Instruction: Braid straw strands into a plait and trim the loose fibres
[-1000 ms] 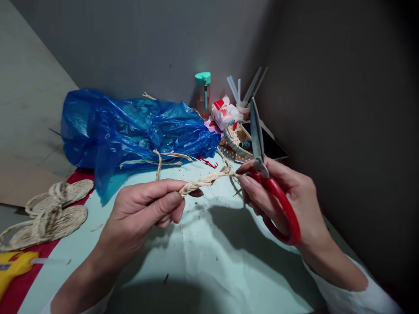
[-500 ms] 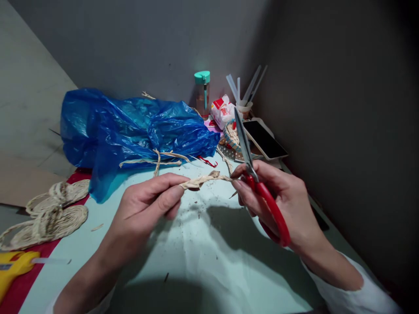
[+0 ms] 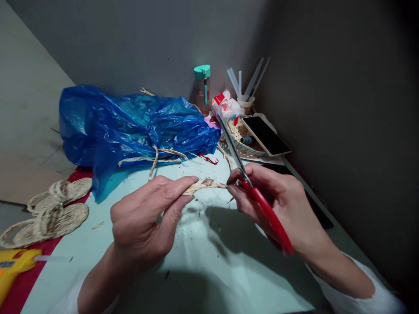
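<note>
- Pale tabletop [image 3: 196, 255] is shadowed.
- Braided cord [image 3: 211, 185] is pinched by left hand [image 3: 147, 220] and right hand [image 3: 283, 196]; scissors [image 3: 269, 211] are right-held.
- Cord apparently being worked; steady tension seems needed.

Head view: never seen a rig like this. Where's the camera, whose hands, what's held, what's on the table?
There is no machine here, just a person working with two bare hands. The camera is worn on the head and looks forward and down, so you see roughly what the person sees.

The left hand pinches a pale straw-like braid. The right hand has its fingertips at the braid's thinner end and also holds red-handled scissors, blades pointing away from the person.

On the table, a blue plastic bag lies toward the back. Woven sandals and a yellow glue gun are at the left. A bottle and a small basket are behind the hands.
</note>
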The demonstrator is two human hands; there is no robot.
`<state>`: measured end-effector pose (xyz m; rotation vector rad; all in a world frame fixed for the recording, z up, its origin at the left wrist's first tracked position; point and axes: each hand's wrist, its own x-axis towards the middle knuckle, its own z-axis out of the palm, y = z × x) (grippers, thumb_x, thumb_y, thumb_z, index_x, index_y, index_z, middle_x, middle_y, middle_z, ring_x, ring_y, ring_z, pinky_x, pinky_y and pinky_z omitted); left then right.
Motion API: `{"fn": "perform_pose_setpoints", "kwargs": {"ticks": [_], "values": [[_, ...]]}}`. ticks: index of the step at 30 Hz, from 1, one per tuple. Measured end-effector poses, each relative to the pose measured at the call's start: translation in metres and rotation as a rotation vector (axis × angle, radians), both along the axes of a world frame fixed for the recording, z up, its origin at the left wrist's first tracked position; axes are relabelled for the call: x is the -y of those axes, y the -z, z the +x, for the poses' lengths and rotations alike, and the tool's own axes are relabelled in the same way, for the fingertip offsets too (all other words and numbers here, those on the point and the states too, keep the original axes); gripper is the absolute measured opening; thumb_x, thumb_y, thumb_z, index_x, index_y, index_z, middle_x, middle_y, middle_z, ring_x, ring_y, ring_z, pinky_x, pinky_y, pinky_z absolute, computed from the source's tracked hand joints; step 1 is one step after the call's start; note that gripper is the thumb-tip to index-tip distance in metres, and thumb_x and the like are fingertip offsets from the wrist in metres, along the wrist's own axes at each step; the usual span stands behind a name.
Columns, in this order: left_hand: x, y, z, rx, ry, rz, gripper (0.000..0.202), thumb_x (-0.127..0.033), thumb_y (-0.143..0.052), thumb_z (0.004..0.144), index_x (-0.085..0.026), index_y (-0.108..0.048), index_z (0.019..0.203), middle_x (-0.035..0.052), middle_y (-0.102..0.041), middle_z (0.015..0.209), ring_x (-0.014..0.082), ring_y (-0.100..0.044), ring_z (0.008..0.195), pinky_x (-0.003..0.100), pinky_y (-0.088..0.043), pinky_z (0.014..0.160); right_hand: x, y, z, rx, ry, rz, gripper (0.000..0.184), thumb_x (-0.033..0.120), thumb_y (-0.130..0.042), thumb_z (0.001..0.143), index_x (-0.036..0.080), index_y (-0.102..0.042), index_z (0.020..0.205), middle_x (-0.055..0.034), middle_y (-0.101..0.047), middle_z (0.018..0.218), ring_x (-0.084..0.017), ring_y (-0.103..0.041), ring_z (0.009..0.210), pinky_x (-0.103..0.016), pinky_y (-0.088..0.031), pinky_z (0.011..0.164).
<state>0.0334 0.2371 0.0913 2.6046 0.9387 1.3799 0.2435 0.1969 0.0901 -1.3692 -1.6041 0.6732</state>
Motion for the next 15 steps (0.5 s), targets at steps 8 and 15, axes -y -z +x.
{"fn": "perform_pose_setpoints", "kwargs": {"ticks": [8,15], "values": [[0.006,-0.004,0.000,0.195,-0.054,-0.338,0.019,-0.014,-0.065,0.089,-0.026,-0.078,0.094,-0.0041,-0.075,0.075,0.0152,-0.069,0.070,0.029,-0.055,0.068,-0.002,0.003,0.000,0.037,-0.027,-0.001,0.006,0.025,-0.061,0.088,0.021,-0.060,0.083,0.0033,-0.055,0.065,-0.010,-0.045,0.056,-0.023,-0.039,0.053],[0.010,-0.008,0.001,0.407,-0.099,-0.758,0.015,-0.027,-0.066,0.089,-0.027,-0.081,0.091,-0.0005,-0.074,0.070,0.0179,-0.067,0.067,0.032,-0.056,0.069,-0.003,0.003,-0.001,0.055,-0.052,0.014,0.004,0.021,-0.061,0.087,0.021,-0.059,0.083,0.0045,-0.054,0.064,-0.010,-0.045,0.055,-0.022,-0.039,0.053]]}}
